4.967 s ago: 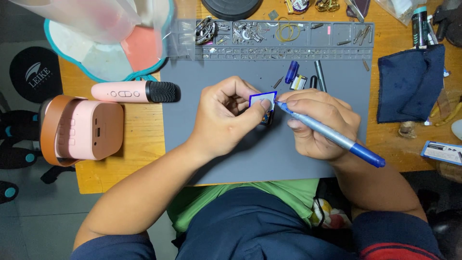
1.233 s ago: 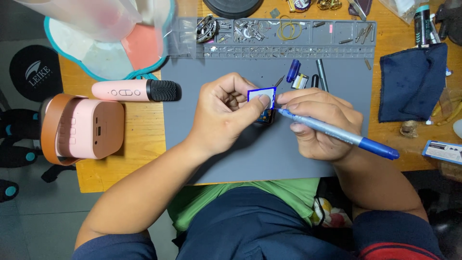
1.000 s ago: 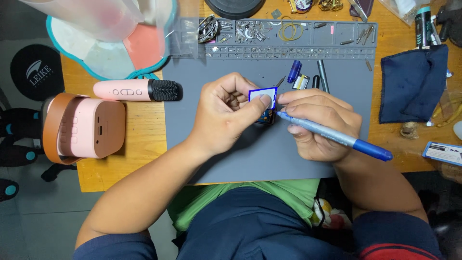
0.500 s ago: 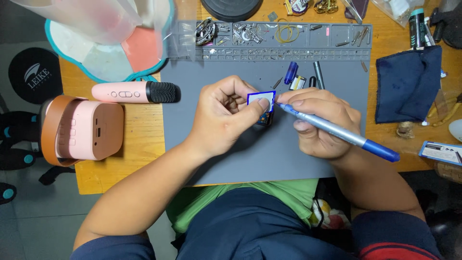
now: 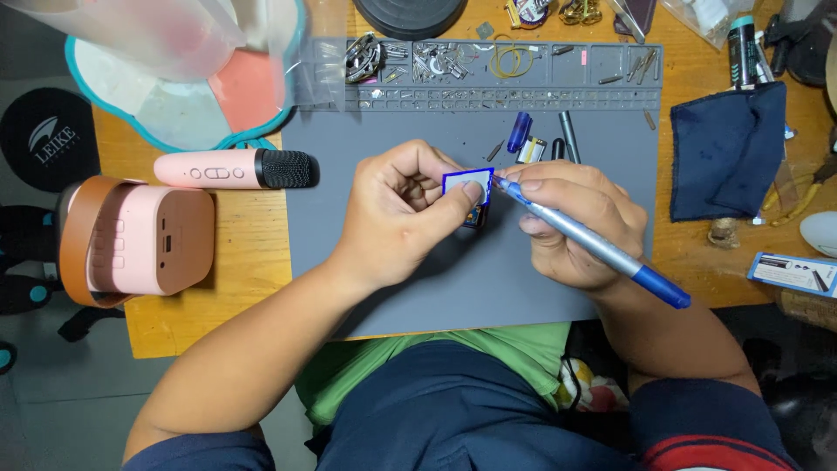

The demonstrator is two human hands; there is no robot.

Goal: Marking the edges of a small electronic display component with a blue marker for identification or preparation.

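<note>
My left hand (image 5: pixel 397 218) pinches a small square part with a blue rim and pale face (image 5: pixel 466 186) over the grey work mat (image 5: pixel 436 279). A darker piece shows just under that part, mostly hidden by my fingers. My right hand (image 5: pixel 580 231) grips a blue and silver pen (image 5: pixel 593 246) like a writing tool, with its tip touching the right edge of the square part. A blue pen cap (image 5: pixel 520 132) lies on the mat just beyond my hands.
A pink microphone with a black head (image 5: pixel 231 168) and a pink and brown speaker (image 5: pixel 135 237) lie on the wooden table at left. The mat's far tray (image 5: pixel 488 65) holds several screws and small parts. A dark blue cloth (image 5: pixel 728 148) lies at right.
Both hands stay in the same grip. The pen has shifted only slightly, its tip staying at the square part's edge.
</note>
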